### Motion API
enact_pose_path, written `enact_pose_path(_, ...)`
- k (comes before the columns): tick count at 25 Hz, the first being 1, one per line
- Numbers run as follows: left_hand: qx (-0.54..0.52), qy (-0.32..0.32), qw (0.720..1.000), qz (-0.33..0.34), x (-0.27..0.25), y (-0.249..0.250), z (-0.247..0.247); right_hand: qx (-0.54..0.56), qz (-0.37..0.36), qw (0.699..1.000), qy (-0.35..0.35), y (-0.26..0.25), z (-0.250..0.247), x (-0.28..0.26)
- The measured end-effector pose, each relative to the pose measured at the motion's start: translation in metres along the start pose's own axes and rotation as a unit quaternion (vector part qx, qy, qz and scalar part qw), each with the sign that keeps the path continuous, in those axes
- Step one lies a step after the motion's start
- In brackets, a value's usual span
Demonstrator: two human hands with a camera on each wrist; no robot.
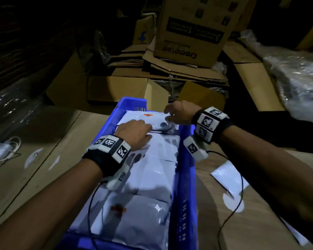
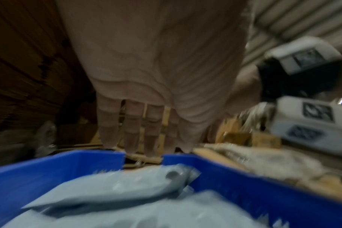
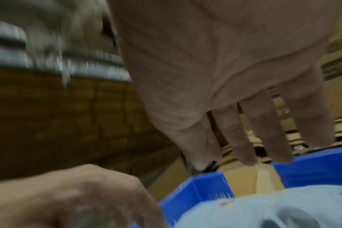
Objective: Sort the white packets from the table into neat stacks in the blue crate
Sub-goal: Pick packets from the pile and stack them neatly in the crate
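The blue crate (image 1: 186, 177) stands in front of me, filled with white packets in rows. A near stack (image 1: 139, 217) and a middle stack (image 1: 157, 170) lie flat. My left hand (image 1: 134, 131) rests palm down on the far packet (image 1: 143, 118); its fingers (image 2: 135, 131) are straight over the crate's far wall (image 2: 49, 169). My right hand (image 1: 177, 113) hovers at that packet's far right corner with straight, spread fingers (image 3: 244, 138) above the crate rim (image 3: 195, 192). One more white packet (image 1: 228, 175) lies on the table right of the crate.
The crate sits on a brown cardboard surface (image 1: 43, 159). Cardboard boxes are piled behind it, a tall printed one (image 1: 193, 27) on top. A plastic-wrapped bundle (image 1: 296, 78) is at the right. A white charger with cable (image 1: 2, 150) lies far left.
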State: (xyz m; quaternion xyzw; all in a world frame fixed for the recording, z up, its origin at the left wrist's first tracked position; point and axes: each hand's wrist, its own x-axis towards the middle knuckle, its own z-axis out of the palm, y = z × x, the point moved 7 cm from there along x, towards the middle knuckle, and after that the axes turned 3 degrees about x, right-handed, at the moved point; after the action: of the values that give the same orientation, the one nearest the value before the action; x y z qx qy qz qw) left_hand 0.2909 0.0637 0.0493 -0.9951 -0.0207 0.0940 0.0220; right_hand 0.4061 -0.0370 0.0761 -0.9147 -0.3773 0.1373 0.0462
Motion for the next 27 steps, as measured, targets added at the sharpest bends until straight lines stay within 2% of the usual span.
enact_pose_path(4,-0.032,0.071,0.996,0.041,-0.038,0.044,-0.038,0.091,0.077,0.99,0.069,0.02,0.0,-0.097)
enact_pose_path(8,-0.027,0.083,0.99,0.113,-0.079,0.11,-0.058,0.193,0.184,0.952,0.15,0.048,0.035,-0.199)
enact_pose_path(11,-0.011,0.076,0.982,0.173,-0.092,0.157,-0.058,0.239,0.255,0.914,0.208,0.069,0.073,-0.263)
enact_pose_path(13,-0.002,0.061,0.977,0.205,-0.091,0.188,-0.056,0.248,0.294,0.896,0.222,0.079,0.098,-0.293)
enact_pose_path(17,0.022,0.018,0.973,0.228,-0.055,0.25,-0.043,0.282,0.364,0.864,0.204,0.111,0.144,-0.323)
enact_pose_path(22,0.01,-0.058,0.972,0.227,0.018,0.302,0.006,0.318,0.429,0.829,0.165,0.171,0.186,-0.317)
enact_pose_path(25,-0.086,-0.094,0.978,0.165,0.07,0.314,0.058,0.365,0.444,0.806,0.14,0.209,0.204,-0.299)
enact_pose_path(27,-0.166,-0.141,0.971,0.1,0.097,0.315,0.091,0.431,0.462,0.762,0.14,0.234,0.217,-0.283)
